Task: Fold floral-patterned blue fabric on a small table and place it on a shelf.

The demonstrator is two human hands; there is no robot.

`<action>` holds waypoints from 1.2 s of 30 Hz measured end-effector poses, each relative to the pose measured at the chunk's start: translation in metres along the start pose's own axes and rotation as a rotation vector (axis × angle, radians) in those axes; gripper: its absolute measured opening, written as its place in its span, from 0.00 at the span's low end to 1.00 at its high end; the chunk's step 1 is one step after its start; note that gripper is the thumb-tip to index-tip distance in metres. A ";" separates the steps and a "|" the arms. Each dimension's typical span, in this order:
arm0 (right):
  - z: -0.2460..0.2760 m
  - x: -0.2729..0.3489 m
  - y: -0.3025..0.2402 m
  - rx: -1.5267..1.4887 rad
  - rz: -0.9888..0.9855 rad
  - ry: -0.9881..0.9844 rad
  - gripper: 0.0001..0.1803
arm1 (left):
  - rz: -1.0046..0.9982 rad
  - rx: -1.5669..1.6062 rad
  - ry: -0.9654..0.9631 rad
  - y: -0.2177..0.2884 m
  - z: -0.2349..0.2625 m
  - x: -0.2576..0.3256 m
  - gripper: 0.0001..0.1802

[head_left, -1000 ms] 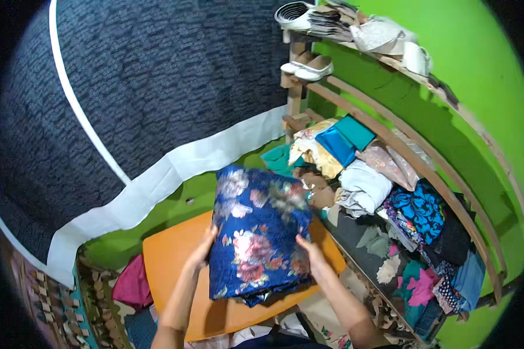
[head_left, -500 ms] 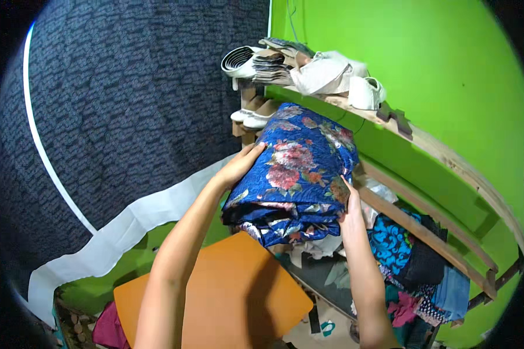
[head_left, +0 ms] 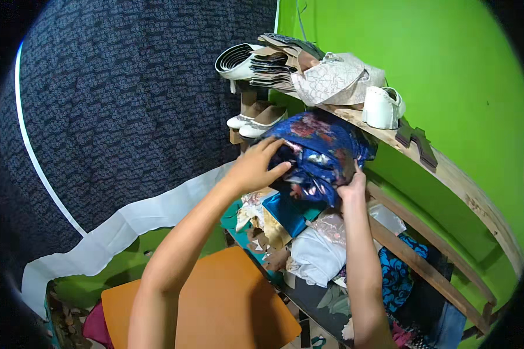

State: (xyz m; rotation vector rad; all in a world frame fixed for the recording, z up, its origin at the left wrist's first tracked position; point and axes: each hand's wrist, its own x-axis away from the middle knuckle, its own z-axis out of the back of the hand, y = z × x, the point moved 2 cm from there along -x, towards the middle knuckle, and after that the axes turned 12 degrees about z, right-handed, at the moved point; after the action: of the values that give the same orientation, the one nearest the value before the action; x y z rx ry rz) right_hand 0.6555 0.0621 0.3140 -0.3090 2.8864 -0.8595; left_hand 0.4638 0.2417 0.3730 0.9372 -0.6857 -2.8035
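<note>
Both hands were up on a folded blue floral cloth (head_left: 323, 151), which sat pushed in under the wooden shelf (head_left: 448, 174) against the green wall (head_left: 448, 70). I saw the left hand (head_left: 253, 166) flat on its near side and the right hand (head_left: 352, 186) gripping its lower edge. A white shoe (head_left: 383, 107) stood on the shelf above, other folded fabrics (head_left: 308, 238) piled below, and an orange board (head_left: 215, 302) lay underneath my arms.
</note>
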 end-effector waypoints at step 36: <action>-0.038 0.111 0.060 1.702 1.372 -0.505 0.27 | 0.173 -0.435 0.397 0.007 -0.065 0.034 0.27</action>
State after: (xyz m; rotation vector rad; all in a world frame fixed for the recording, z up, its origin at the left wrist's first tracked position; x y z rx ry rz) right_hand 0.5318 0.1064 0.3067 1.1446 0.6548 -1.7894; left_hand 0.4748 0.2025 0.3117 1.2141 -0.0918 -2.3617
